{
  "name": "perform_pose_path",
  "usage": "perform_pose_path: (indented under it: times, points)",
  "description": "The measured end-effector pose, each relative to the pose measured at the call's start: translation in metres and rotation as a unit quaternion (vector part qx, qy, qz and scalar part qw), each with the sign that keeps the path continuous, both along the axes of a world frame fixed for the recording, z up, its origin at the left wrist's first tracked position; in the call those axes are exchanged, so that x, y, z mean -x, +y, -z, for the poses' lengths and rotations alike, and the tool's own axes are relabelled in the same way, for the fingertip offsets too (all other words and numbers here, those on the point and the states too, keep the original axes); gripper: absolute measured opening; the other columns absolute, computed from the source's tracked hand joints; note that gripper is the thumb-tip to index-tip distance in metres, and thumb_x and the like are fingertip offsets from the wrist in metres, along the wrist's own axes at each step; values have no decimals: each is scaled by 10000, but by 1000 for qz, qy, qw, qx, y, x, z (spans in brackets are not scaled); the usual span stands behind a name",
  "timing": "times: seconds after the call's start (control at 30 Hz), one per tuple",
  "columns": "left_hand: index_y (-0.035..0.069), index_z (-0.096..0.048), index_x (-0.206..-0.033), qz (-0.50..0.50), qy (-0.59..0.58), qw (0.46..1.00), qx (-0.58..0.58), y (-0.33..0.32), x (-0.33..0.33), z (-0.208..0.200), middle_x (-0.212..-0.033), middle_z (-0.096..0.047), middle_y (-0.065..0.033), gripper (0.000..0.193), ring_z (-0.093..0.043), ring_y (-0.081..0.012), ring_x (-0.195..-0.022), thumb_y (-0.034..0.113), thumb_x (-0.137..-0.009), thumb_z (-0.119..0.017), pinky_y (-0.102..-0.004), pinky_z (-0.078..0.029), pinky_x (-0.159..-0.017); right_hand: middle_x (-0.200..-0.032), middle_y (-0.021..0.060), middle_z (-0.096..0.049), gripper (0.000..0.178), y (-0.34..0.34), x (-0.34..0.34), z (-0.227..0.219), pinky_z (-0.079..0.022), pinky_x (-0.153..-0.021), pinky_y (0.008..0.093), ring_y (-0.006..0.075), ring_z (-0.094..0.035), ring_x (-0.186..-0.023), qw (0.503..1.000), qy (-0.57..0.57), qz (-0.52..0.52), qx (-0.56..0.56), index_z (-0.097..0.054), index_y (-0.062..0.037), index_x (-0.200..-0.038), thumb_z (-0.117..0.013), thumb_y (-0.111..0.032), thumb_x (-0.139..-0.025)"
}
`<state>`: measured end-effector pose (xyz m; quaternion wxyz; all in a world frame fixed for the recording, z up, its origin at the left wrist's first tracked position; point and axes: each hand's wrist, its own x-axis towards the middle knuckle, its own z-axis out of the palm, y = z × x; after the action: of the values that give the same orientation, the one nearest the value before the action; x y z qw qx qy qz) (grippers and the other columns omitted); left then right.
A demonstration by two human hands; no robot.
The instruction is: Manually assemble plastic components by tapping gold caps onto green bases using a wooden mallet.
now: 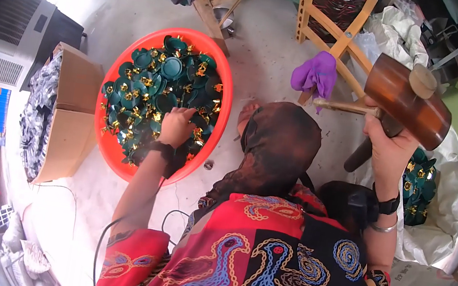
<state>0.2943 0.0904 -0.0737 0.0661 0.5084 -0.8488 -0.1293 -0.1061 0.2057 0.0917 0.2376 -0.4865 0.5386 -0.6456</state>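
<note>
Green and gold: leaving many cup-shaped pieces (171,68) heaped in the red basin (227,98), with more in the white sack (445,195), so seemingly being only partway along. Resting the left hand (176,127) among the basin's pieces, directly over some, but not revealing whether pinching one or lying apart. Holding up the right hand (388,143) by the wooden rod (342,106) and brown cylinder (409,102), not showing clearly its grip.

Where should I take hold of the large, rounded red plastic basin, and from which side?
Probably by the basin's right rim, coming in from the right and above. That raised lip shows bare outside the heaped dark-green, dish-shaped pieces with shiny gold bits, whereas the tan, open-topped cardboard box stands close on the left.
</note>
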Motion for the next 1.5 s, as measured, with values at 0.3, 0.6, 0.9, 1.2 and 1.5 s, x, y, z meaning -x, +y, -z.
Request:
perform_pose_path:
  times: [0.3,0.6,0.9,1.2,1.5]
  points:
    - [13,-623,-779,4,59,993,-103,-58,8,10,-720,-634,-103,200,-607,-276,-672,179,-678,-671,-376,-475,-594,-952,10,-641,226,13,17,-6,-459,-788,245,82,-573,-892,989,65,95,-88,-640,3,-980,-673,-16,-757]
    - [-5,-628,-944,31,499,781,-375,-104,237,-96,-672,-592,-15,174,-533,-73,-507,132,-841,-603,-216,-369,-386,-931,21,-624,279,-46,28,-63,-475,-784,245,96,-579,-902,992,96,76,17,-580,-15,-1003,-616,77,-741]
    - [10,-588,-864,-20,448,793,-411,-105,295,-71,-656,-610,-47,136,-541,-104,-441,146,-865,-579,-219,-373,-383,-909,21,-640,254,-94,22,-42,-488,-742,248,96,-593,-852,982,184,35,-8,-590,-17,-986,-620,66,-748]
    - [16,-609,-1018,106,462,880,-18,-102,294,-62,-796,-639,-84,258,-596,-208,-701,98,-775,-644,-301,-473,-638,-824,86,-641,218,-122,25,-35,-487,-695,298,188,-614,-777,950,309,43,-24,-616,-27,-944,-621,-21,-726]
    - [44,-626,-838,182,432,883,13,-94,302,-60,-731,-598,-104,179,-553,-299,-691,134,-712,-716,-363,-422,-651,-634,118,-542,288,-110,41,-93,-414,-499,298,166,-461,-519,909,409,75,-32,-584,-10,-931,-674,-139,-689]
